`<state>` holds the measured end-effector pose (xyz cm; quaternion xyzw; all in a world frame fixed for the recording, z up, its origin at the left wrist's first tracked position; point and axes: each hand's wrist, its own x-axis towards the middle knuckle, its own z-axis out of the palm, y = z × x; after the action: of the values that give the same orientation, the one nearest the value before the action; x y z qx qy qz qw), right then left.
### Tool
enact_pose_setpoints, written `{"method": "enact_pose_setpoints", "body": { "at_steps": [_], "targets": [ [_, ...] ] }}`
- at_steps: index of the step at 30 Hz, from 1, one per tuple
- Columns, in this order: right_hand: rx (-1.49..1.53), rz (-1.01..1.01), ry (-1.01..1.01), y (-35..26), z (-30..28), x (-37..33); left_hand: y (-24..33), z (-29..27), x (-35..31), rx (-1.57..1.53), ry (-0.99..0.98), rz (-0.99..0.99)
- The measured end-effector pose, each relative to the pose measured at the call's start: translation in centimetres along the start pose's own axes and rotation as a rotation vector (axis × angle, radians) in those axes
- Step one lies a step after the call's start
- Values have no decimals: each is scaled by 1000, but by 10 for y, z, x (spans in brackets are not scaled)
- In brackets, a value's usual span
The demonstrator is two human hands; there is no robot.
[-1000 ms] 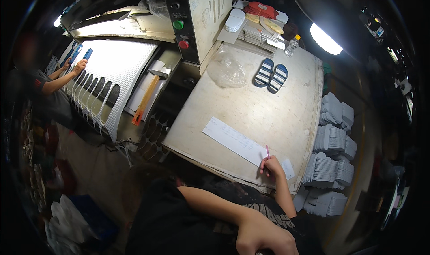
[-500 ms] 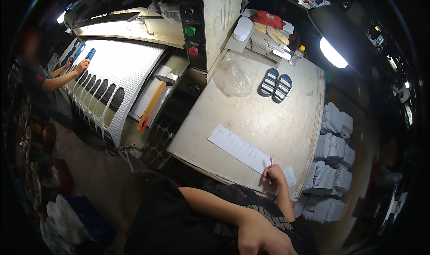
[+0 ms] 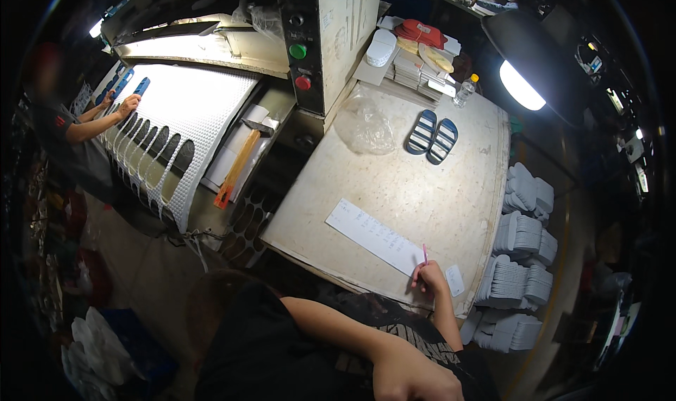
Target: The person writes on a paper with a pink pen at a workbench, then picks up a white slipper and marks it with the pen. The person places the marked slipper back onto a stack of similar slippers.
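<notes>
Paper strip (image 3: 373, 235), long, narrow and white, lying flat and slantwise near the front edge of the pale worktable (image 3: 415, 190). Straight along both long sides, one end pointing up and away to the left, the other reaching the right hand (image 3: 429, 277). Small, faint marks in loose rows across much of the surface, too fine to make out; whiter overall than the scuffed, creamy worktable beneath.

Fingers of the right hand curled in close around a slim pink pen (image 3: 424, 252), with the shaft standing nearly upright above them. Tip of the pen hidden; contact with the paper impossible to tell. Left hand (image 3: 415, 385) low at the bottom edge of the view, back uppermost, fingers out of sight; cannot tell whether spread or clenched.

Just right of the right hand, a small white card (image 3: 454, 280), flat on the worktable. Farther back, a pair of dark blue slippers (image 3: 421, 132) with white stripes, side by side, near a crumpled clear plastic bag (image 3: 364, 123). Beyond the worktable's right edge, stacks of pale grey sole-shaped pieces (image 3: 507, 280).
</notes>
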<state>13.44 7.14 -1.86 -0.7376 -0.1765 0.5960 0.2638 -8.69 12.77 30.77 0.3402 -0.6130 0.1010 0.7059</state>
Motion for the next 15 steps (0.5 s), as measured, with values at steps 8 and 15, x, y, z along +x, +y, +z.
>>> {"method": "enact_pose_setpoints", "body": {
  "at_steps": [8,15],
  "targets": [
    [11,5,14,5,0,2,-8,-3,-12,184,240,-96],
    [238,-254,32,38,-7,0,0,-41,-174,1034,1356,-773]
  ]
}}
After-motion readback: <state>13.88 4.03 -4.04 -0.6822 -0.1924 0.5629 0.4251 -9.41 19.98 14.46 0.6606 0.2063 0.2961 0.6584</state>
